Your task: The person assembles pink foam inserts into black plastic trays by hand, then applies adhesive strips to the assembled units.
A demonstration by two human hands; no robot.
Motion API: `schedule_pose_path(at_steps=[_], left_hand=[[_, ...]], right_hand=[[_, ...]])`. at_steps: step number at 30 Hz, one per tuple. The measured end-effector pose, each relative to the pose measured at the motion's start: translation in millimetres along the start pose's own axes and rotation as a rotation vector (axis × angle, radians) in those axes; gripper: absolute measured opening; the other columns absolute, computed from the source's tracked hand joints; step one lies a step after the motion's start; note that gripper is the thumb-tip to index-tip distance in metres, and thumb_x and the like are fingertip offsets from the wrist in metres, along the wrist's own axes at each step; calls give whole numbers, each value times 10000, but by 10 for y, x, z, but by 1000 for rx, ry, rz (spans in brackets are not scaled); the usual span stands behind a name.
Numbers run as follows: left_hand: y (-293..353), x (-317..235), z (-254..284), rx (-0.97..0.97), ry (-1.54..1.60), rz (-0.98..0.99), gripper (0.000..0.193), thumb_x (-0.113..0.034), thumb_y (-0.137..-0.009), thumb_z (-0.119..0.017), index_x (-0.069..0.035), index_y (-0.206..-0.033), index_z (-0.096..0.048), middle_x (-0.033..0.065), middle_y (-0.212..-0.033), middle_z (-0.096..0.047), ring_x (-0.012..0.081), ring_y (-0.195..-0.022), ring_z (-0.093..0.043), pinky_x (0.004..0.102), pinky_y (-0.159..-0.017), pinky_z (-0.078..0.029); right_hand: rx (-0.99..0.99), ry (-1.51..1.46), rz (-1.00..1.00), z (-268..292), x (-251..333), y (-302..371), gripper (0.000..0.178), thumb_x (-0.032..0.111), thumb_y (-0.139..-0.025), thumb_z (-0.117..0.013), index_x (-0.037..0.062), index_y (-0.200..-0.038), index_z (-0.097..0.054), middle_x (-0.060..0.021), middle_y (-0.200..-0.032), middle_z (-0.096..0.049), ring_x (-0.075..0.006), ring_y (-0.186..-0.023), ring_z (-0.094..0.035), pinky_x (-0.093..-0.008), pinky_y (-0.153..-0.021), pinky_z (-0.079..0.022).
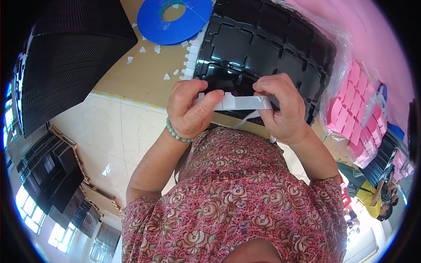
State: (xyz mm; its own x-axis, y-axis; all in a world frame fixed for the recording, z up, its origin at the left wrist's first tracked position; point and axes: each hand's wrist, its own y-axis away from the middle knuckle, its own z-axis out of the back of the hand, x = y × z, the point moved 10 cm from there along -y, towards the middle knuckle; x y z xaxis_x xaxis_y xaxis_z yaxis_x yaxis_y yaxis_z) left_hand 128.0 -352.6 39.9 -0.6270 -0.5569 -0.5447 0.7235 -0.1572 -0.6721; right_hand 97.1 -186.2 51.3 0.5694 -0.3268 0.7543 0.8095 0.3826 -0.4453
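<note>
A white strip (pixel 246 103) with a small tab near its left end stretches between my two hands, in front of my body. My left hand (pixel 188 109) is closed on its left end, thumb and index finger on the strip. At the other end, my right hand (pixel 286 107) pinches the strip between bent fingers and thumb. From beside the right hand a thin whitish tail (pixel 247 118) hangs down and left. Just beyond both hands lies a glossy black plastic tray (pixel 263 48) with moulded compartments. Along its left side runs a white notched piece (pixel 191 59).
A blue disc-shaped reel (pixel 151 22) lies at the far left of the brown tabletop (pixel 114 70), with white scraps (pixel 157 49) about. A tall black stack (pixel 74 57) rises at left. Pink notched pieces (pixel 351 105) in clear plastic lie right. A person in yellow (pixel 368 199) is farther right.
</note>
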Motion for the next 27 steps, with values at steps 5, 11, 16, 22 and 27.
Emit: schedule_pose_path(at_steps=[5,11,16,22,27], left_hand=[[-99,-100,-19,26,-15,-158,380,-75,-590,-760,-145,-962,-730,65,-998,-522,217,-721,-531,328,-608,-441],[-312,-86,-146,189,-44,-28,291,-131,-634,-775,-138,-922,-736,53,-913,-542,210,-702,-530,349,-600,-430],[-657,387,-570,404,-17,289,157,-178,-739,-741,-93,-870,-724,72,-745,-599,246,-668,-571,360,-579,-429],[-549,1473,-1204,613,69,1019,251,-276,-868,-606,-44,-811,-683,80,-702,-636,213,-602,-593,346,-536,-430],[-293,1654,-1471,454,411,1608,287,-294,-899,-582,-24,-853,-667,51,-723,-665,143,-613,-626,318,-550,-472]], right_hand=[[42,-6,80,74,71,-80,502,-123,-654,-676,73,-1096,-542,-101,-918,-626,-267,-768,-605,-336,-660,-485],[392,-329,-233,-93,-297,-135,193,13,-778,-682,67,-960,-650,-63,-858,-633,-178,-726,-602,-294,-630,-484],[396,-529,-806,-169,-1220,-282,153,153,-895,-602,31,-957,-671,-8,-731,-616,-64,-587,-542,-227,-524,-445],[400,97,-604,-218,-1863,-1169,152,193,-815,-666,41,-822,-675,-45,-675,-629,-127,-642,-583,-297,-618,-460],[396,557,-395,-346,-2045,-1498,132,187,-796,-670,60,-829,-674,-144,-788,-665,-306,-770,-642,-403,-700,-498]])
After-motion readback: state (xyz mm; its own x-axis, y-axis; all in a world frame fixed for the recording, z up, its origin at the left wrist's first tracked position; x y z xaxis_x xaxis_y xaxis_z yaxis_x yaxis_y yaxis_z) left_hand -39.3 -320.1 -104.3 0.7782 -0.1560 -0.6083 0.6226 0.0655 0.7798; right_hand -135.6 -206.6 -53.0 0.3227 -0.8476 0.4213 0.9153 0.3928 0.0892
